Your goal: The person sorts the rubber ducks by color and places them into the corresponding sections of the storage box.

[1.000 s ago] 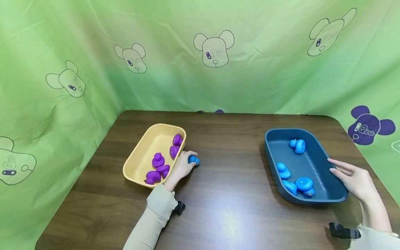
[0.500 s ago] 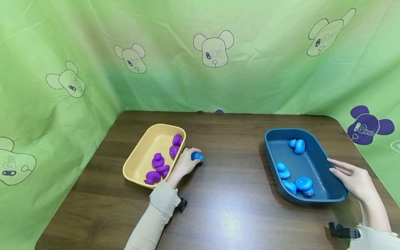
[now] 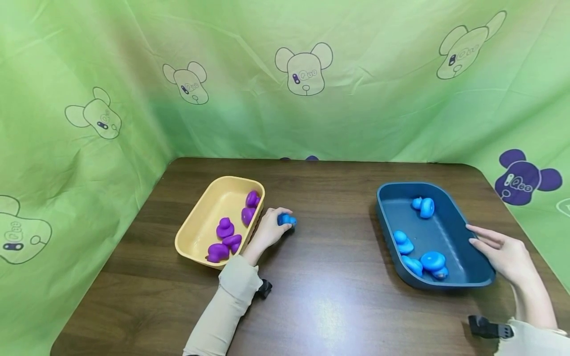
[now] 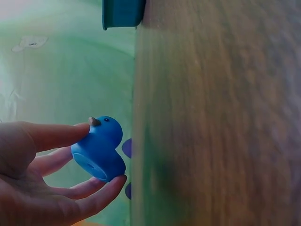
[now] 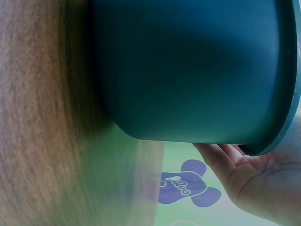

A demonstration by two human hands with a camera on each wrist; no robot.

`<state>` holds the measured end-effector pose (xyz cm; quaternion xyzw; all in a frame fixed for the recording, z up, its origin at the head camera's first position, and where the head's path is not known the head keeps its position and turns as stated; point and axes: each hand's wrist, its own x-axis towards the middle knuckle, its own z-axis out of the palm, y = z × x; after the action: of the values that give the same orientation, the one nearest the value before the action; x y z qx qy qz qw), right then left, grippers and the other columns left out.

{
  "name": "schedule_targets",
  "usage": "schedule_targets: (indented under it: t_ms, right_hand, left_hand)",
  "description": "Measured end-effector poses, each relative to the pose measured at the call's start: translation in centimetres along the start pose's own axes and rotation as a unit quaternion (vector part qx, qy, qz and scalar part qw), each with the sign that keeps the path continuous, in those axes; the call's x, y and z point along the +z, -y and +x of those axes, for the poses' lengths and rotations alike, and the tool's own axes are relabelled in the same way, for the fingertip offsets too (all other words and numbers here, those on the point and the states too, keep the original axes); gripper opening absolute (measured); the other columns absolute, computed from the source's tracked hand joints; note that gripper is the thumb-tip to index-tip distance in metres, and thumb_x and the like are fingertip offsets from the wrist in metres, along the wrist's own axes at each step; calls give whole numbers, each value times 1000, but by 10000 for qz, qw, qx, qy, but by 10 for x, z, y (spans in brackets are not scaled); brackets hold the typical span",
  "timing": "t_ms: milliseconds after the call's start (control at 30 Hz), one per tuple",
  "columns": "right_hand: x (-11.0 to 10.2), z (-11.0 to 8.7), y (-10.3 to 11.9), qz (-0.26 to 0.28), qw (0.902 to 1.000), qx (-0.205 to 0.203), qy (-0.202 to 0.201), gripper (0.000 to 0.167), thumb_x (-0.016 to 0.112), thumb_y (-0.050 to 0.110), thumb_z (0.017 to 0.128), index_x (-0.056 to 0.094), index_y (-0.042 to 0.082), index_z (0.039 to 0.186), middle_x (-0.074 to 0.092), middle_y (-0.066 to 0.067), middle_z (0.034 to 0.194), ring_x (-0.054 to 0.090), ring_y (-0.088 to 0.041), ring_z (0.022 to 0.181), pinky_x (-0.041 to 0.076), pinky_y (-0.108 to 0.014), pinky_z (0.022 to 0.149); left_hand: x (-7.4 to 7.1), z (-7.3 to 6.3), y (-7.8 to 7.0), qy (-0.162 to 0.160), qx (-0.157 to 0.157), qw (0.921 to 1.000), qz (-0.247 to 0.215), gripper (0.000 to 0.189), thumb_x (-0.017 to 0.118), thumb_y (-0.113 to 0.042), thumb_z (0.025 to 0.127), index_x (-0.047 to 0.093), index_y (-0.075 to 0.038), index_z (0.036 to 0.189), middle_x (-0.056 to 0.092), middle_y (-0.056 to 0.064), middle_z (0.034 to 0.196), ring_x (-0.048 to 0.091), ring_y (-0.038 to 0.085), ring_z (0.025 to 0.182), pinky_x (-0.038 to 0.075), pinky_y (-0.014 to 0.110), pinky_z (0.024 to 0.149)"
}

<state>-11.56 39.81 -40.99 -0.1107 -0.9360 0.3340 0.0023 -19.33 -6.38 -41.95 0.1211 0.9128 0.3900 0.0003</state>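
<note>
My left hand [image 3: 268,229] pinches a blue rubber duck [image 4: 99,150] between thumb and fingertips, just right of the yellow tray [image 3: 196,212]. In the left wrist view the duck is tilted, its flat base and dark beak showing, with table behind it. Several purple rubber ducks [image 3: 225,227] lie in the yellow tray. Far to the right, my right hand [image 3: 507,254] rests straight fingers against the right rim of the dark blue tray [image 3: 463,267]. The right wrist view shows this tray's outer wall [image 5: 188,80], which hides part of the fingers. Several blue rubber ducks [image 3: 433,262] lie inside.
Both trays stand on a brown wooden table [image 3: 329,277] with rounded far corners. A green curtain [image 3: 240,118] printed with mouse heads hangs behind and along the sides. Black camera mounts [image 3: 490,328] sit at both wrists.
My left hand has moved a little to the right and away from the yellow tray, carrying the blue rubber duck. The right hand stays at the dark blue tray's rim.
</note>
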Motion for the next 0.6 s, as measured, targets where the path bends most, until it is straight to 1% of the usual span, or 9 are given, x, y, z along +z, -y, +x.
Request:
schedule_targets:
  t_ms: [33,100,200,233,567,600]
  right_hand:
    - [0,0,0,3,10000,-4,3,50,51,34,88,47,3,127,45,-34,113,53,0,67,42,-16,50]
    - [0,0,0,11,10000,-17,3,49,52,34,88,48,4,126,45,-34,112,50,5,66,42,-16,50]
    - [0,0,0,96,9999,-63,-9,47,52,34,88,49,7,126,45,-34,112,39,17,63,42,-15,50]
    - [-1,0,0,117,9999,-73,-15,46,52,34,87,50,8,126,45,-34,112,38,18,63,42,-15,50]
    - [-1,1,-2,174,9998,-124,-55,42,53,34,87,53,16,124,48,-33,110,38,19,63,42,-14,50]
    - [-1,1,-4,149,9998,-132,-61,42,53,35,87,53,16,124,48,-32,110,44,16,64,41,-14,50]
  left_hand:
    - [0,1,-1,-4,15,10000,-13,27,63,-9,80,60,-6,107,52,18,103,51,30,95,40,40,82]
    - [1,2,-3,-9,38,10000,-41,28,63,-9,80,60,-6,107,52,18,104,51,30,95,40,40,82]
    - [3,6,-6,-20,93,9999,-85,28,63,-10,79,60,-6,107,53,18,105,51,31,97,40,40,82]
    - [3,7,-7,-25,113,9999,-97,29,63,-10,79,60,-6,107,53,18,105,51,31,98,39,40,83]
    - [12,18,-19,38,239,9995,-214,29,64,-11,79,60,-7,108,53,17,106,50,29,100,40,39,84]
    - [13,18,-20,53,251,9994,-231,29,64,-11,79,60,-7,108,53,17,106,50,29,100,40,39,85]
